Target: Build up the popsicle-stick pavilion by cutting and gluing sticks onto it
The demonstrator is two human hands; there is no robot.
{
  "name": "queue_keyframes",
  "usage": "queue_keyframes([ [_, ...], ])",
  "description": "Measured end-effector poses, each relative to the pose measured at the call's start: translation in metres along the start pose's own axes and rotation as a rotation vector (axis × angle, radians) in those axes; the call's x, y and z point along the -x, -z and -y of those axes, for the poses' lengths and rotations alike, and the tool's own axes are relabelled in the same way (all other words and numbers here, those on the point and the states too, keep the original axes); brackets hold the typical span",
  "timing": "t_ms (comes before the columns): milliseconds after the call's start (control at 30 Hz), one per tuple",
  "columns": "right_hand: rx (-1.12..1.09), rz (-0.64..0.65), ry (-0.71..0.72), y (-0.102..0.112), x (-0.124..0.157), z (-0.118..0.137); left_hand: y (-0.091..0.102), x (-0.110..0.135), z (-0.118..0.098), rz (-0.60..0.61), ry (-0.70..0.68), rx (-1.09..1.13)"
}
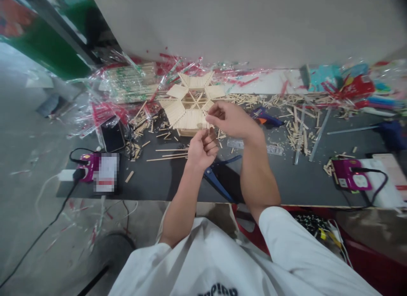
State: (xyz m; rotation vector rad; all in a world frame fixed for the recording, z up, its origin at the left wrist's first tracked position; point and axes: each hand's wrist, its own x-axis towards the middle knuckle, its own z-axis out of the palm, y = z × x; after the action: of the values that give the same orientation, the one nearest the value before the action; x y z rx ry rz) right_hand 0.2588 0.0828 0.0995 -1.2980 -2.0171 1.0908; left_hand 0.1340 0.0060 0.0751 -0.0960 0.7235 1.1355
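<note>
A model roof built of thin wooden sticks [190, 103] stands on the dark mat [159, 177] near its far edge. My left hand [201, 148] is curled in a loose fist just in front of the model. My right hand [229, 118] is above and beside it, its fingertips pinched together at the model's near right edge. Whatever small piece either hand holds is too small to make out. Several long loose sticks [168, 154] lie on the mat left of my left hand.
Blue-handled cutters [219, 175] lie under my forearms. A blue glue gun [265, 117] rests right of the model, glue sticks [318, 132] and stick offcuts [295, 135] beyond it. Purple devices [351, 175] [89, 165], a phone [112, 137], crumpled wrappers [127, 84] and cables surround the mat.
</note>
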Motion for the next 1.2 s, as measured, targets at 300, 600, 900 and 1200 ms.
queue_keyframes([
  [300, -0.009, -0.154, -0.101, 0.012, 0.082, -0.036, 0.005, 0.003, 0.006, 0.025, -0.043, -0.024],
  [600, 0.486, 0.288, 0.08, -0.045, 0.177, -0.071, 0.034, 0.026, 0.017, -0.062, -0.13, -0.202],
  [900, 0.768, 0.213, 0.082, -0.072, 0.18, -0.06, 0.057, 0.039, 0.016, -0.104, -0.203, -0.293],
  [1200, 0.889, 0.216, 0.061, -0.066, 0.175, -0.043, 0.072, 0.039, 0.014, -0.095, -0.29, -0.437],
])
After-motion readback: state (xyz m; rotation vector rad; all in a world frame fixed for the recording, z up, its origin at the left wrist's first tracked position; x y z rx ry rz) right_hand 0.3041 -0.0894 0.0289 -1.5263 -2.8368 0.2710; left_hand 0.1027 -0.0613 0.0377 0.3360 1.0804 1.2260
